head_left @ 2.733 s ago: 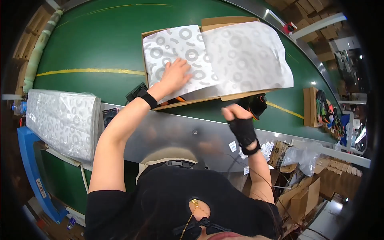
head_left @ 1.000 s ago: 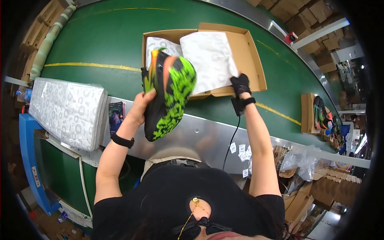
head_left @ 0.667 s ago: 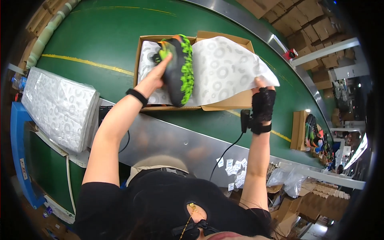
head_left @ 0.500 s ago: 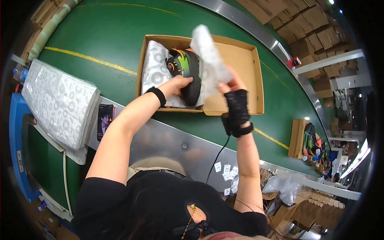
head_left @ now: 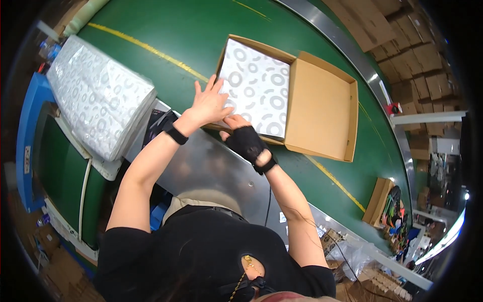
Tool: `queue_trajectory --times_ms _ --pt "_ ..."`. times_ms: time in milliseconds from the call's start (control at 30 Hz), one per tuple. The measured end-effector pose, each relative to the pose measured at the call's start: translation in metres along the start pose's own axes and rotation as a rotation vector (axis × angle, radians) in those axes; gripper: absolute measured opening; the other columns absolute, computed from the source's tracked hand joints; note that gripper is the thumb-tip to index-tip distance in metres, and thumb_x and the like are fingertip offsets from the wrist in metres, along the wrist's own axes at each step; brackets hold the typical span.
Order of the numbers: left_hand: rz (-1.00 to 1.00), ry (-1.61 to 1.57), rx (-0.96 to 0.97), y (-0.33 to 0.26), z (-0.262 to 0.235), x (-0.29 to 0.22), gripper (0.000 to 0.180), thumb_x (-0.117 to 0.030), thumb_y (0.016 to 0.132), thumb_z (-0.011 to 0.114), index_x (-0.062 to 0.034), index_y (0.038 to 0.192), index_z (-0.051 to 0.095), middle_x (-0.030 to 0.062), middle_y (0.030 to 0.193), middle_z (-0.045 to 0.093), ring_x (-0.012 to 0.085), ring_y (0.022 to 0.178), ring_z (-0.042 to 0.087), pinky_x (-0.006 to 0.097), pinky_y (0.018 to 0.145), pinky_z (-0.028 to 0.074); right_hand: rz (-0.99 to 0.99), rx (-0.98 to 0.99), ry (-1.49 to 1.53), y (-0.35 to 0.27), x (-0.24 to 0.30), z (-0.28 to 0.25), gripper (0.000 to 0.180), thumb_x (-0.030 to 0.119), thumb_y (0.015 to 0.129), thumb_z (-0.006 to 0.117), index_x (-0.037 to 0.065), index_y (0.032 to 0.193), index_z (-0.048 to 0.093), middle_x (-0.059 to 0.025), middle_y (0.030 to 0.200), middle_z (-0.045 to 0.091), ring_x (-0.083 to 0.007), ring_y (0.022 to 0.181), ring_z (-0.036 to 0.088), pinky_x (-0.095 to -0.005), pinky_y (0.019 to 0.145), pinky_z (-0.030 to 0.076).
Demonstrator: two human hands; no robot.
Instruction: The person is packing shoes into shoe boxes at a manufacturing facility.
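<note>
A brown cardboard shoe box [head_left: 294, 138] lies on the green belt with its lid folded back to the right. White wrapping paper [head_left: 256, 90] printed with grey rings covers its contents, so no shoe shows in this box. My left hand [head_left: 207, 103] has its fingers spread across the box's left near corner, touching the paper's edge. Beside it, my right hand [head_left: 242, 135], in a black fingerless glove, is at the near wall. Its bent fingers reach the paper's near edge, with the thumb apart, outside the box.
A thick stack of similar printed paper [head_left: 100, 95] lies at the left beside a blue frame [head_left: 27, 146]. The metal table edge [head_left: 216, 166] runs in front of me. Farther right on the belt stands another open box [head_left: 378, 204] with colourful shoes.
The paper my right hand held up now lies flat over the shoe, hiding it. My left hand has left the shoe for the box's edge. The box sits farther right in view.
</note>
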State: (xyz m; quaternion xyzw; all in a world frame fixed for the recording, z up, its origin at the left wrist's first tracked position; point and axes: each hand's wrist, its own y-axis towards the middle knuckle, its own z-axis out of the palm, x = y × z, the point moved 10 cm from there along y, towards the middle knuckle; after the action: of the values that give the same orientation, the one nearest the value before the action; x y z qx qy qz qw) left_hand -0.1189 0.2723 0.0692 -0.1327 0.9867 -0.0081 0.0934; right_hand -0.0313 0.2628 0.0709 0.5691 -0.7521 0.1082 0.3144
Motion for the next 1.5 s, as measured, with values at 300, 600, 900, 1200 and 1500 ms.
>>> queue_trajectory --times_ms 300,600,900,1200,1500 --pt "-0.407 -0.659 -0.408 -0.044 0.028 0.068 0.034 -0.018 0.079 0.052 0.0088 0.099 0.051 0.0339 0.099 0.05 0.0453 0.094 0.051 0.044 0.082 0.042 1.082 -0.305 1.204 -0.179 -0.119 -0.032 0.039 0.023 0.081 0.061 0.008 0.115 0.049 -0.0073 0.105 0.059 -0.0198 0.091 0.057 -0.0296 0.074 0.045" --pt "-0.398 -0.572 -0.205 -0.054 0.0 0.026 0.014 -0.008 0.071 0.05 0.0053 0.071 0.056 0.0282 0.071 0.058 0.0427 0.074 0.058 0.046 0.067 0.048 0.851 -0.893 0.633 -0.158 -0.119 -0.133 0.034 0.004 0.074 0.054 -0.001 0.106 0.048 -0.0091 0.097 0.054 -0.0181 0.086 0.052 -0.0276 0.077 0.043" --pt "-0.111 -1.082 0.1 -0.136 0.056 -0.027 0.039 -0.033 0.09 0.041 -0.002 0.109 0.055 0.0173 0.095 0.062 0.0318 0.079 0.061 0.038 0.073 0.048 0.21 -0.278 -0.616 -0.205 0.018 -0.08 0.051 -0.009 0.068 0.044 0.0 0.117 0.048 -0.0223 0.126 0.041 -0.0336 0.115 0.043 -0.0429 0.087 0.033" --pt "-0.213 -1.073 -0.337 -0.035 0.026 0.006 0.071 -0.049 0.082 0.052 0.0046 0.126 0.037 0.0187 0.115 0.053 0.0229 0.102 0.054 0.032 0.087 0.042 0.157 -0.454 -0.708 -0.294 0.042 -0.082 0.041 -0.005 0.07 0.053 0.006 0.11 0.051 -0.0176 0.122 0.046 -0.032 0.111 0.046 -0.0427 0.088 0.032" --pt "-0.241 -1.145 -0.15 0.006 0.057 -0.017 0.085 -0.053 0.065 0.065 0.0062 0.121 0.04 0.0217 0.109 0.054 0.0262 0.101 0.054 0.033 0.086 0.042 0.144 -0.636 -0.836 -0.297 0.034 -0.085 0.031 0.007 0.078 0.055 0.014 0.107 0.049 -0.0122 0.113 0.054 -0.026 0.103 0.051 -0.0411 0.09 0.031"
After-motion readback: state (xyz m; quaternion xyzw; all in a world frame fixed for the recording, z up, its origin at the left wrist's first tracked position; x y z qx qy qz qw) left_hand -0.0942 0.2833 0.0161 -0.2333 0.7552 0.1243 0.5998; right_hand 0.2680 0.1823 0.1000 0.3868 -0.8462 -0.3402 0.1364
